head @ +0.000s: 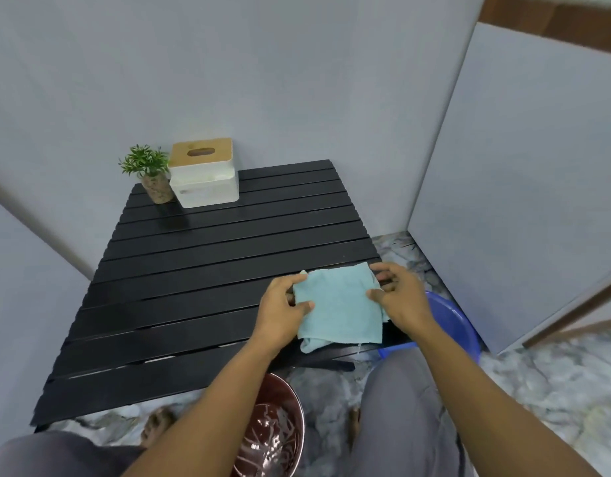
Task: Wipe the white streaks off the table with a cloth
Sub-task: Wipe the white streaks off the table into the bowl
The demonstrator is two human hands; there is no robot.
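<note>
left hand (283, 301) and right hand (398, 296) gripping cloth (338, 308) on table (194, 270), tissue box (204, 173), plant (145, 163) behind

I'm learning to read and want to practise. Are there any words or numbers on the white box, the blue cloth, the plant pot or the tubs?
None: no word, number or sign can be read anywhere.
The white box shows no lettering, and its wooden lid is bare.
The blue cloth, the plant pot, the blue tub and the dark red tub bear no print.

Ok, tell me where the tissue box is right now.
In the head view the tissue box stands at the table's far left corner, beside the small potted plant.
</note>
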